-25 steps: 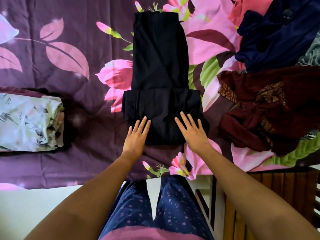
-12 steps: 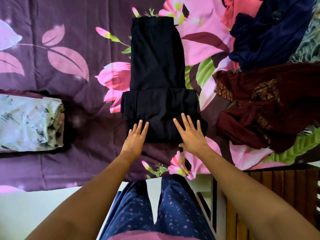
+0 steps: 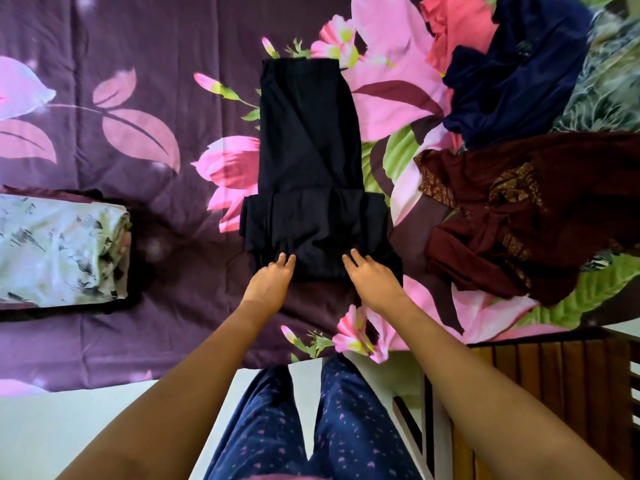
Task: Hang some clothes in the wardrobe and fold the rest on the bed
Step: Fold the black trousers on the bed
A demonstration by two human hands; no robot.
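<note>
**Black garment half-folded on a flowered bed, both hands at its near edge**

A purple bed sheet (image 3: 138, 81) printed with large pink flowers and green leaves is seen from above, filling most of the view. At the right, unfolded clothes are heaped together: a maroon garment with gold patterned trim (image 3: 554, 209), a navy garment (image 3: 512, 81) and a coral one (image 3: 457, 26). A black garment (image 3: 308, 150) is laid lengthwise at the centre of the bed, its near part doubled into a wider band. A folded pale printed garment (image 3: 52, 251) is set well apart at the left. The left hand (image 3: 268, 285) and right hand (image 3: 375, 282) are placed on the black garment's near edge, fingers bent onto the cloth; whether the cloth is gripped cannot be told.
</note>
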